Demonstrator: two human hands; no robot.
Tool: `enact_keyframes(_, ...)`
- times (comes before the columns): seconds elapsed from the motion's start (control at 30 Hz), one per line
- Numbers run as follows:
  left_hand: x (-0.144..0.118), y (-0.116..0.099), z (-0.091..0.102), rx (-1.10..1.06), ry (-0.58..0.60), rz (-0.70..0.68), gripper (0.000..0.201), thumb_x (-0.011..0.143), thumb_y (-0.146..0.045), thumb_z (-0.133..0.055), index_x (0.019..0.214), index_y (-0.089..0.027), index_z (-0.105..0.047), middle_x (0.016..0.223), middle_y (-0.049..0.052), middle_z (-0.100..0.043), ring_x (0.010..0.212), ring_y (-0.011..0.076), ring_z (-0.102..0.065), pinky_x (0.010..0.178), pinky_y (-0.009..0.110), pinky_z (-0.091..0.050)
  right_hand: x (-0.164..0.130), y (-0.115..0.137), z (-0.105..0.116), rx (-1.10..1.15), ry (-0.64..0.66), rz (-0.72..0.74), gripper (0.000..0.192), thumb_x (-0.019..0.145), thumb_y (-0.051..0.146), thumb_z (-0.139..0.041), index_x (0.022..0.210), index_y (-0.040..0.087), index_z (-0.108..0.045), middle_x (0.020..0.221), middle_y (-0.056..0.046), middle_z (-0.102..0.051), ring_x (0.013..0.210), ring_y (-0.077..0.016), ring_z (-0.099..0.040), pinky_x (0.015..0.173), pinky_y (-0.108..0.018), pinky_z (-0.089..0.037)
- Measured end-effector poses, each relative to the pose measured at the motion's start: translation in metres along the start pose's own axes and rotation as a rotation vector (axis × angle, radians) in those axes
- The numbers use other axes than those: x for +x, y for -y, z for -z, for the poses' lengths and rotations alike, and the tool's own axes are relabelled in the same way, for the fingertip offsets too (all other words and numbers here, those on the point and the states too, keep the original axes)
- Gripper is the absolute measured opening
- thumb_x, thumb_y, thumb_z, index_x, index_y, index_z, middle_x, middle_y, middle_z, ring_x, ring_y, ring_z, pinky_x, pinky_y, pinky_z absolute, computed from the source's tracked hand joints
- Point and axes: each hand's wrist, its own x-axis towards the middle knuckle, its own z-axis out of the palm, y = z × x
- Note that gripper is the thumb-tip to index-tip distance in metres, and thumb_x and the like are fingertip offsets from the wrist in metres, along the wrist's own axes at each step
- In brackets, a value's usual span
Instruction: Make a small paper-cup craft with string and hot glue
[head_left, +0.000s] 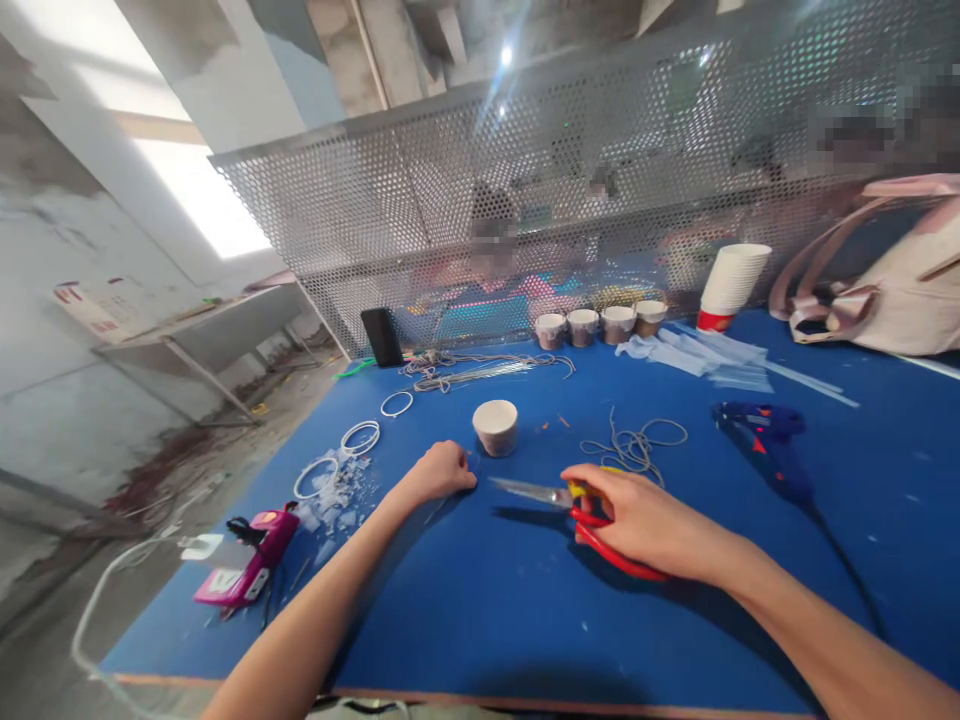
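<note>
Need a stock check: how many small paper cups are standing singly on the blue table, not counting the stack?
5: four small paper cups in a row by the mesh screen, one upturned nearer the hands. More may be hidden.

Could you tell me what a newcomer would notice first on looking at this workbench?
Most striking is the right hand near the middle of the blue table, gripping red-handled scissors with blades pointing left. The left hand rests closed on the table beside a small paper cup. To the right lies a blue glue gun.
</note>
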Motion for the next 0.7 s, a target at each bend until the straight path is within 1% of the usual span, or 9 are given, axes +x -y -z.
enact_keyframes(0.07,0.002,0.001,-0.001,-0.014,-0.001,0.005,0.028,0.089,-0.036,-0.060,0.107,-0.014,-0.063,0.106,0.005,-0.066,0.088,0.0197,-0.064,0.074,0.037,-0.055,0.001,-0.002,0.010,0.082,-0.081,-0.047,0.049,0.074,0.026,-0.067,0.122,0.025,-0.059,0.095,-0.002,-0.072,0.080,-0.0192,-0.067,0.072,-0.028,-0.050)
enact_keyframes(0.13,0.002,0.002,-0.002,-0.034,-0.042,0.011,0.021,0.087,-0.032,-0.062,0.094,-0.013,-0.065,0.093,0.003,-0.067,0.080,0.0176,-0.064,0.070,0.033,-0.053,0.003,-0.004,0.017,0.132,-0.195,-0.081,0.049,0.073,0.029,-0.068,0.122,0.026,-0.059,0.092,-0.001,-0.072,0.075,-0.0181,-0.068,0.069,-0.028,-0.052)
enact_keyframes(0.2,0.000,0.004,-0.003,-0.062,-0.116,0.017,0.012,0.080,-0.024,-0.064,0.074,-0.014,-0.064,0.071,0.000,-0.062,0.069,0.0163,-0.060,0.063,0.029,-0.046,0.006,-0.009,0.023,0.125,-0.328,-0.122,0.048,0.074,0.029,-0.068,0.121,0.025,-0.058,0.093,-0.003,-0.073,0.079,-0.0198,-0.070,0.071,-0.028,-0.053)
enact_keyframes(0.23,-0.002,0.006,-0.003,-0.082,-0.159,0.016,0.012,0.076,-0.020,-0.064,0.065,-0.015,-0.061,0.062,-0.001,-0.058,0.065,0.0162,-0.058,0.060,0.028,-0.042,0.007,-0.012,0.026,0.098,-0.386,-0.150,0.048,0.075,0.029,-0.067,0.121,0.024,-0.058,0.095,-0.004,-0.074,0.084,-0.0213,-0.070,0.073,-0.029,-0.053)
enact_keyframes(0.33,-0.006,0.014,0.002,-0.169,-0.285,0.001,0.017,0.066,-0.018,-0.059,0.051,-0.020,-0.052,0.049,-0.004,-0.048,0.057,0.0155,-0.052,0.055,0.028,-0.032,0.007,-0.019,0.037,-0.026,-0.497,-0.231,0.049,0.077,0.027,-0.064,0.125,0.021,-0.053,0.103,-0.009,-0.074,0.096,-0.0259,-0.070,0.079,-0.033,-0.053)
enact_keyframes(0.4,-0.007,0.021,0.006,-0.249,-0.367,-0.008,0.019,0.062,-0.020,-0.057,0.047,-0.021,-0.045,0.045,-0.005,-0.044,0.054,0.0146,-0.048,0.054,0.028,-0.030,0.003,-0.022,0.049,-0.131,-0.512,-0.258,0.050,0.078,0.026,-0.063,0.127,0.019,-0.050,0.108,-0.011,-0.072,0.100,-0.0270,-0.069,0.082,-0.034,-0.053)
enact_keyframes(0.53,-0.003,0.036,0.011,-0.466,-0.471,-0.021,0.015,0.056,-0.024,-0.055,0.048,-0.023,-0.043,0.041,-0.007,-0.043,0.048,0.0129,-0.042,0.051,0.026,-0.028,0.005,-0.020,0.083,-0.372,-0.432,-0.310,0.048,0.079,0.023,-0.061,0.125,0.016,-0.050,0.112,-0.012,-0.070,0.103,-0.0270,-0.067,0.084,-0.033,-0.050)
enact_keyframes(0.63,0.000,0.039,0.010,-0.677,-0.509,-0.055,0.007,0.055,-0.027,-0.054,0.059,-0.022,-0.051,0.045,-0.007,-0.049,0.048,0.0128,-0.046,0.051,0.026,-0.033,0.028,-0.022,0.105,-0.469,-0.404,-0.372,0.042,0.083,0.022,-0.061,0.123,0.013,-0.052,0.109,-0.015,-0.069,0.104,-0.0300,-0.065,0.083,-0.034,-0.049)
enact_keyframes(0.7,0.000,0.037,0.008,-0.824,-0.518,-0.090,0.018,0.055,-0.029,-0.054,0.071,-0.021,-0.057,0.048,-0.007,-0.052,0.050,0.0137,-0.050,0.053,0.026,-0.039,0.051,-0.028,0.111,-0.528,-0.382,-0.417,0.033,0.086,0.020,-0.060,0.118,0.013,-0.056,0.106,-0.016,-0.069,0.103,-0.0298,-0.064,0.083,-0.035,-0.048)
